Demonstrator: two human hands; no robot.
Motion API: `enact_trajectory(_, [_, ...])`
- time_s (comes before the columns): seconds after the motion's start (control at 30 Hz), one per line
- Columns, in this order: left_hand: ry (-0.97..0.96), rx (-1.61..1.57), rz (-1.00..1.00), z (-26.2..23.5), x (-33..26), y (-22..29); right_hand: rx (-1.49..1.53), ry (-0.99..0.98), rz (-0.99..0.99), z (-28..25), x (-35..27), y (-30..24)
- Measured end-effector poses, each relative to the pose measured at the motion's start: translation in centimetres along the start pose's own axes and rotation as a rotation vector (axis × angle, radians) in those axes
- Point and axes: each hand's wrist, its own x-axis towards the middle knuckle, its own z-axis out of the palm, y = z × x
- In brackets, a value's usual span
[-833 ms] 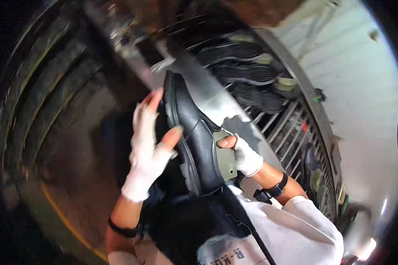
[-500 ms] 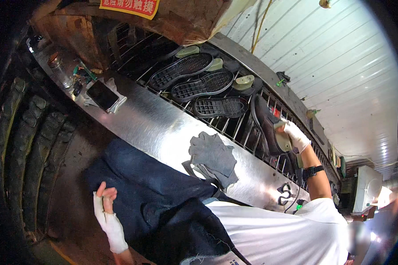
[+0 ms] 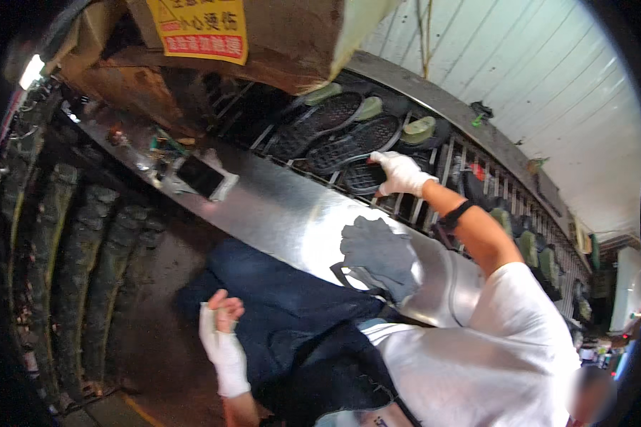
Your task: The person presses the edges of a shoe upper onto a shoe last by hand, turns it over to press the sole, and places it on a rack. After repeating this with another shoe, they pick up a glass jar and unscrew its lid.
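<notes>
My right hand (image 3: 404, 174), in a white glove with bare fingertips, reaches onto a barred metal rack (image 3: 434, 213). Its thumb and fingers span a small black shoe sole (image 3: 361, 179), and the hand hides part of that sole. Beside it lie two larger black soles (image 3: 352, 142) with gridded faces. Pale green shoe-last-like blocks (image 3: 419, 129) stick up behind them. My left hand (image 3: 226, 313), gloved the same way, hangs by the dark blue apron (image 3: 285, 285). Its bare fingers are loosely bent and nothing shows in them.
A metal ledge (image 3: 278, 206) runs along the rack. Crumpled grey gloves (image 3: 381, 252) and a phone-like black slab (image 3: 199, 176) on a white cloth lie on it. A rusty hood (image 3: 285, 43) with a warning label overhangs the rack. Dark ribbed upright pieces (image 3: 50, 263) stand at the left.
My right hand has let go of a dark shoe farther right on the rack and moved left to the small sole. My left hand stays low beside the apron. The whole view has shifted.
</notes>
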Motion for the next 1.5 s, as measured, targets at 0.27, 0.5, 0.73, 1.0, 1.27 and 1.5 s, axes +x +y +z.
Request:
enact_trajectory(0.27, [-0.188, -0.402, -0.334, 6.9, 1.5, -0.6, 0.283, 0.175, -0.662, -3.1, -6.2, -11.0])
enact_trajectory(0.5, [0.185, -0.419, -0.362, 5.1, 1.1, -1.8, 1.198, 0.447, 0.701, -1.3, -1.1, 6.0])
enact_trajectory(0.73, [0.148, -0.539, -0.483, 4.9, -1.0, -5.0, 1.496, 0.338, 1.014, -0.3, 5.7, 16.7])
enact_trajectory(1.0, [0.126, -0.463, -0.414, 3.5, -0.5, -5.7, 1.139, 0.396, 0.559, 2.7, -3.2, 19.2])
enact_trajectory(1.27, [0.144, -0.003, 0.190, 0.2, 0.4, -1.4, 1.448, 0.324, 0.689, -1.1, -16.0, 11.9])
enact_trajectory(1.5, [-0.126, -0.442, -0.074, 8.9, 3.6, 1.5, 1.265, -0.373, -0.009, -1.5, -13.7, -9.7])
